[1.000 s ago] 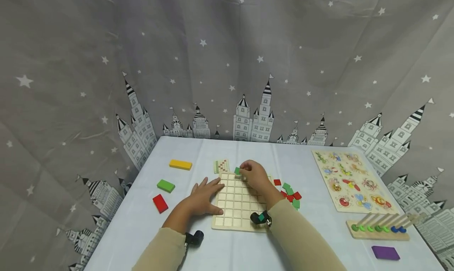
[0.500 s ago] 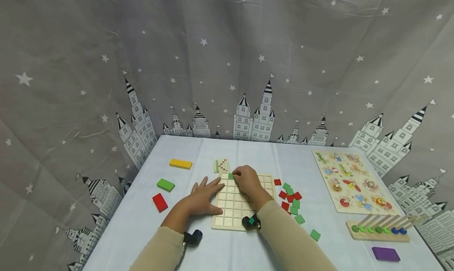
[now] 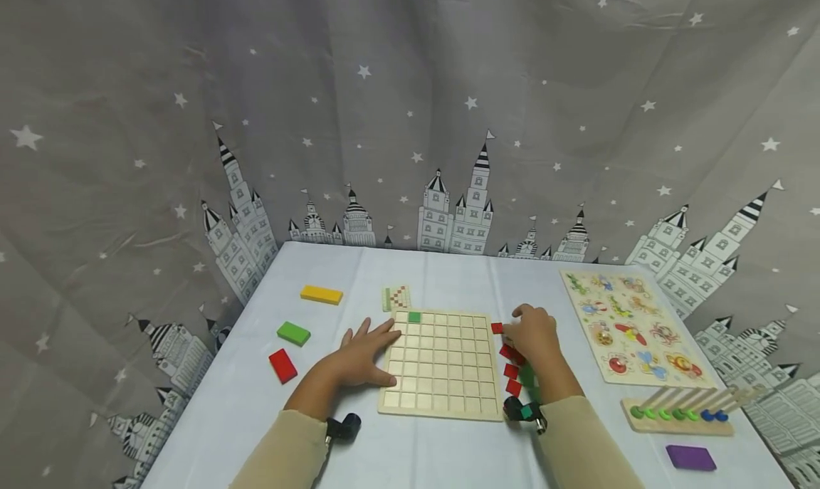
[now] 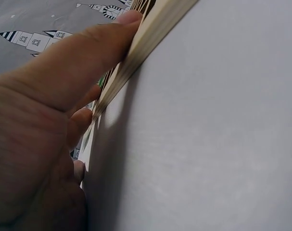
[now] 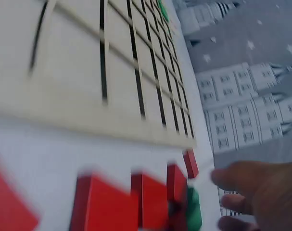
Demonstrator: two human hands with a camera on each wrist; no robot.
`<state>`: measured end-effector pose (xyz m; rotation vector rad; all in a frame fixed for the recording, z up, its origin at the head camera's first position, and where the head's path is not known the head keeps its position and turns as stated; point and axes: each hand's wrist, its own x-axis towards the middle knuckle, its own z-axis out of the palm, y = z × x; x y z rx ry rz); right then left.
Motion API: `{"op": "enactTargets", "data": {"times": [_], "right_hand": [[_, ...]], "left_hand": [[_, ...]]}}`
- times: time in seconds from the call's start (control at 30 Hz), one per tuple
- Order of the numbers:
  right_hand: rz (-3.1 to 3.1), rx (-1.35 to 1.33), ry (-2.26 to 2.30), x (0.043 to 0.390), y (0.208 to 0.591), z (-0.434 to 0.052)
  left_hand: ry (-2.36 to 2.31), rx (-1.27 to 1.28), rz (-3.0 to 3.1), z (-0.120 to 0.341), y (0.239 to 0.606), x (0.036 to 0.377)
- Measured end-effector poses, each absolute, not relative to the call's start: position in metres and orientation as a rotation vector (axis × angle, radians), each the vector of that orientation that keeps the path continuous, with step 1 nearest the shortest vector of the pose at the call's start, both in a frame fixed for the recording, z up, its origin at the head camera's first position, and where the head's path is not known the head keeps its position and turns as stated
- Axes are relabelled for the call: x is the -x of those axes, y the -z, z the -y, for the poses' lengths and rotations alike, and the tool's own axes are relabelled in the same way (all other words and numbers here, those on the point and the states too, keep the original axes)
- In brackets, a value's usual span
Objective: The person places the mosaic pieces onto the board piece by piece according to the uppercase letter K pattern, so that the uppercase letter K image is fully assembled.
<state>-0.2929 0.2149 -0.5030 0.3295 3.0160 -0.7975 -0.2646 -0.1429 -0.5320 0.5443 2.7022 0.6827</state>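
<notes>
A square wooden grid board (image 3: 442, 364) lies mid-table, with one green tile (image 3: 414, 317) in its far row, second cell from the left. My left hand (image 3: 359, 355) rests at the board's left edge, fingers spread and thumb on the rim (image 4: 136, 53). Just right of the board, my right hand (image 3: 537, 338) is over a loose group of red and green tiles. Its fingertips are close to a red tile (image 3: 497, 328); no tile shows between the fingers. In the right wrist view, several red tiles (image 5: 109, 204) and a green one (image 5: 194, 209) lie below the hand.
A small pattern card (image 3: 396, 297) lies behind the board. Yellow (image 3: 322, 295), green (image 3: 293, 333) and red (image 3: 282, 366) blocks are at the left. To the right are a picture puzzle (image 3: 634, 325), a peg rack (image 3: 679, 416) and a purple block (image 3: 690, 458).
My right hand has let go of the green tile in the board's far row and moved right to the loose tiles. The left hand has stayed at the board's left edge.
</notes>
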Motion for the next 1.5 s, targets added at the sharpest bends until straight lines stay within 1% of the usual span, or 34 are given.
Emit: {"op": "enactTargets", "data": {"times": [0.13,0.5,0.6,0.73,0.93,1.03,1.1,1.23,1.5], "right_hand": [[-2.904,-0.342,0.680,0.286,0.503,-0.229],[-2.861,-0.371,0.766,0.283,0.510,-0.228],[-2.882,-0.365,0.854,0.285,0.511,-0.222],[-2.955,-0.257,1.012,0.286,0.510,-0.196],[-2.944,0.176,1.160,0.287,0.517,-0.133],[-2.893,0.297,1.170,0.288,0.523,-0.106],[-2.880,0.323,1.152,0.289,0.525,-0.092],[-2.893,0.284,1.101,0.290,0.525,-0.074],[-2.935,0.248,1.004,0.291,0.528,-0.063]], "left_hand": [[-0.698,-0.540,-2.708,0.144,0.531,0.264],[-0.725,-0.535,-2.703,0.144,0.534,0.263],[-0.724,-0.532,-2.702,0.145,0.533,0.262],[-0.727,-0.539,-2.703,0.147,0.533,0.261],[-0.738,-0.528,-2.693,0.146,0.531,0.260],[-0.738,-0.517,-2.693,0.145,0.531,0.259],[-0.735,-0.512,-2.694,0.144,0.533,0.260],[-0.740,-0.521,-2.700,0.144,0.534,0.260],[-0.751,-0.538,-2.710,0.146,0.536,0.260]]}}
